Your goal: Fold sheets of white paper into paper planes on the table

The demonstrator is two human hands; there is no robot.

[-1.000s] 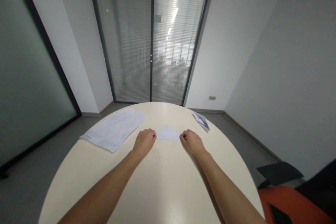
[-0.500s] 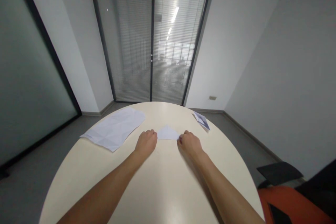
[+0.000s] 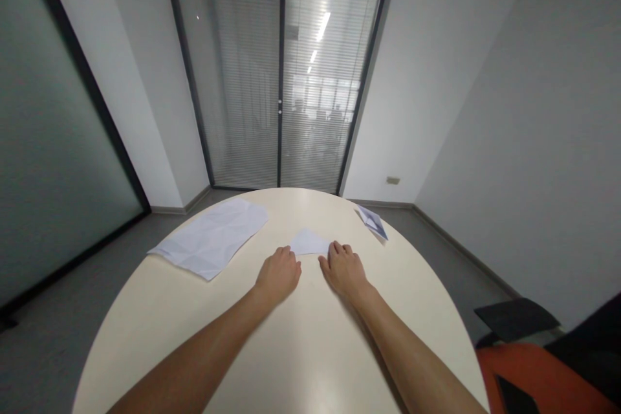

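A small white folded piece of paper (image 3: pixel 309 241), roughly triangular, lies flat on the table between my hands. My left hand (image 3: pixel 279 273) rests at its left corner, fingers forward and the thumb out to the side, and it covers that corner. On the right corner lies my right hand (image 3: pixel 344 270), palm down, with the fingers stretched and the thumb apart from them. The fingertips hide both ends of the paper.
A large creased sheet of white paper (image 3: pixel 213 239) lies at the left of the round table (image 3: pixel 291 349). Near the right edge is another folded paper (image 3: pixel 372 222) with darker parts. An orange and black chair (image 3: pixel 528 369) stands at the lower right.
My hands have turned flatter and moved slightly closer together; the right fingers have loosened from a curl and stretched out. The folded paper has shifted slightly away and to the left.
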